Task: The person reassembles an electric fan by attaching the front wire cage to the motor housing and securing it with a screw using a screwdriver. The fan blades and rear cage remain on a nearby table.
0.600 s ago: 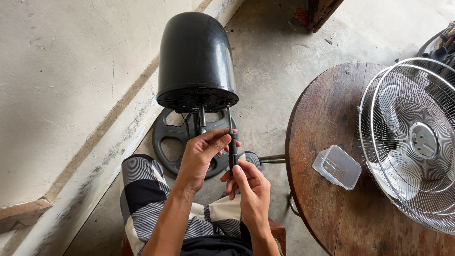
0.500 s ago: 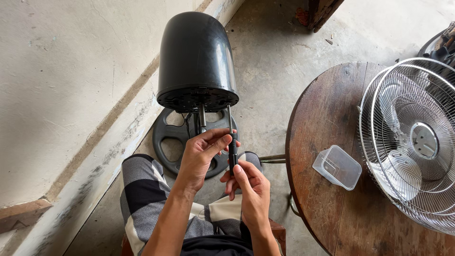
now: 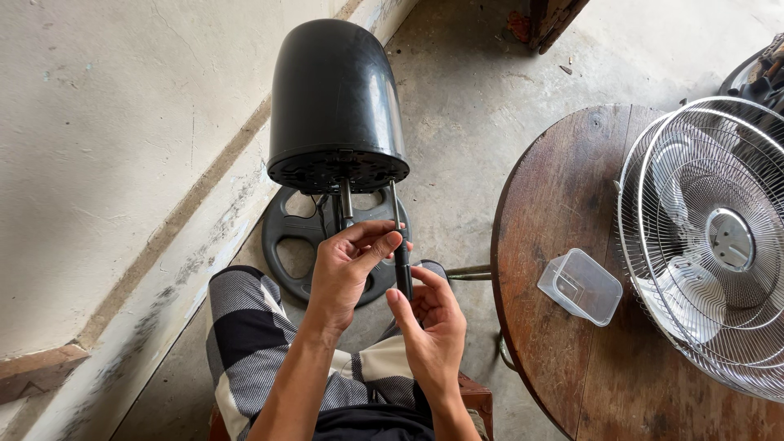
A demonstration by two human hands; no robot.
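The thin black screwdriver (image 3: 401, 261), stiff and light I think, points up into the black fan motor (image 3: 336, 106), pinched at its handle by the left hand (image 3: 347, 273) and right hand (image 3: 429, 322), near the round wooden table (image 3: 539, 359).

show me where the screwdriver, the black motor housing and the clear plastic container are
screwdriver (image 3: 402, 260): head view, on its black handle between the hands.
black motor housing (image 3: 335, 98): head view, on its smooth side.
clear plastic container (image 3: 581, 287): head view, on its open top.

A pale plaster wall (image 3: 106, 122) meets a grey concrete floor (image 3: 465, 106) beside a round wooden table (image 3: 555, 359).
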